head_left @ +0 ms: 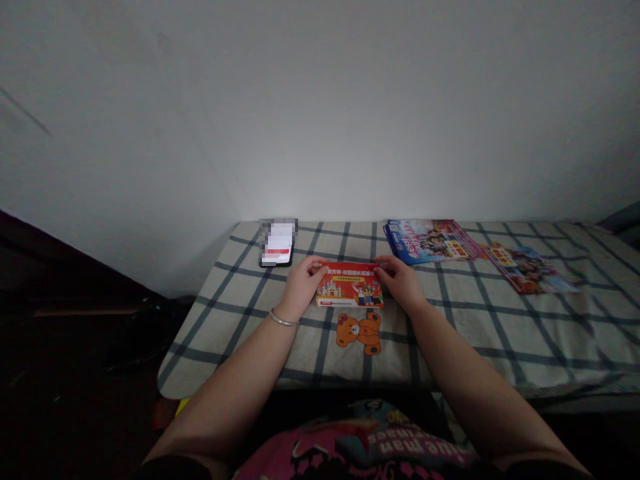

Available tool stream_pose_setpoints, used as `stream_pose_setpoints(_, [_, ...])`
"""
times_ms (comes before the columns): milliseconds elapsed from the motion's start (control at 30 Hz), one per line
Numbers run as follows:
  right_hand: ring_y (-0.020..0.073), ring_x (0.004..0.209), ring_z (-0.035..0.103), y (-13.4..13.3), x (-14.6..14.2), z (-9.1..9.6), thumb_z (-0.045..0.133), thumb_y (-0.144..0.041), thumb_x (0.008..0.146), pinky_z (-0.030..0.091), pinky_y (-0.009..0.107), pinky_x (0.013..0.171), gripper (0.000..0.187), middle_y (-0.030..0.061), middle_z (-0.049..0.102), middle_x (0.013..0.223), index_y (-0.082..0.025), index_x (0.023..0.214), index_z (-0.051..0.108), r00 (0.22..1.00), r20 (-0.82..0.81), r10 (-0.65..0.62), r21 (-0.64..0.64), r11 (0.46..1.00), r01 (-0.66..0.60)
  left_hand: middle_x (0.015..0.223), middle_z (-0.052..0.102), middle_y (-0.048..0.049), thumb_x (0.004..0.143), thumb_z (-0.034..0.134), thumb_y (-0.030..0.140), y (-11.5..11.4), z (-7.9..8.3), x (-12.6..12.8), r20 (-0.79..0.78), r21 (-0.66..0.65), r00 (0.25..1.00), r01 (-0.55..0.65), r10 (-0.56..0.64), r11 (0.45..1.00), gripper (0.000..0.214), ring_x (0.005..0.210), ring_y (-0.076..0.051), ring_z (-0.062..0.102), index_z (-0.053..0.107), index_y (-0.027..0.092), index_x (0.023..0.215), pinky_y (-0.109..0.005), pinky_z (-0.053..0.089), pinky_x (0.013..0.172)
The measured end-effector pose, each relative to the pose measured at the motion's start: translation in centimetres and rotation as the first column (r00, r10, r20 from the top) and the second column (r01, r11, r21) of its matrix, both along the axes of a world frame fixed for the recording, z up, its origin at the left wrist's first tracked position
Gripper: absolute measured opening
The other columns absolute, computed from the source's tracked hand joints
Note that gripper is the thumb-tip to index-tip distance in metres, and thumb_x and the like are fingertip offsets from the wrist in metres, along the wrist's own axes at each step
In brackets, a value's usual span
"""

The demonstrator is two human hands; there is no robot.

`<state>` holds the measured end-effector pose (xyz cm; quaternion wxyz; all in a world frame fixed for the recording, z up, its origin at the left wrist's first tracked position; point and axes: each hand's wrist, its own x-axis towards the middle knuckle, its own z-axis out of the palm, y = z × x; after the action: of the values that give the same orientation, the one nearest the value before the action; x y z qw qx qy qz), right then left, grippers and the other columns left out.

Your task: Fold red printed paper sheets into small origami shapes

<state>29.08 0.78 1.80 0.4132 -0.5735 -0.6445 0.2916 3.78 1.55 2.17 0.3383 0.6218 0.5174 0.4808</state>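
A folded red leaflet (350, 285) with cartoon figures lies on the checked cloth (465, 320) in front of me. My left hand (302, 283) pinches its upper left corner, fingers closed on the edge. My right hand (401, 280) grips the upper right corner the same way. A silver bangle sits on my left wrist. An orange bear print (361, 331) on the cloth shows just below the leaflet.
A phone (277, 244) with a lit screen lies at the back left. A stack of blue leaflets (431, 240) and a single leaflet (530, 269) lie at the back right. A white wall stands behind. The floor at the left is dark.
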Motion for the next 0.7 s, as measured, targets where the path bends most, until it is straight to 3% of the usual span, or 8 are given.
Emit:
stream_pose_setpoints(300, [0.018, 0.075, 0.065, 0.09, -0.08, -0.1, 0.059, -0.037, 0.081, 0.049, 0.029, 0.066, 0.022, 0.0023, 0.071, 0.082, -0.023, 0.096, 0.067, 1.0, -0.017, -0.011, -0.013, 1.0, 0.011, 0.082, 0.069, -0.0024, 0.08, 0.062, 0.025, 0.12, -0.16, 0.06, -0.018, 0.0, 1.0, -0.007, 0.007, 1.0, 0.018, 0.072, -0.015, 0.064, 0.067, 0.019, 0.096, -0.026, 0.05, 0.065])
stream_pose_setpoints(700, [0.0175, 0.075, 0.066, -0.09, -0.12, 0.28, 0.059, -0.035, 0.082, 0.049, 0.028, 0.065, 0.02, 0.0013, 0.07, 0.08, -0.022, 0.096, 0.065, 1.0, 0.002, -0.012, -0.027, 1.0, 0.012, 0.084, 0.07, -0.0016, 0.082, 0.06, 0.019, -0.25, 0.47, -0.02, -0.152, 0.019, 0.988, -0.017, 0.02, 1.0, 0.019, 0.074, -0.015, 0.065, 0.066, 0.019, 0.099, -0.028, 0.051, 0.071])
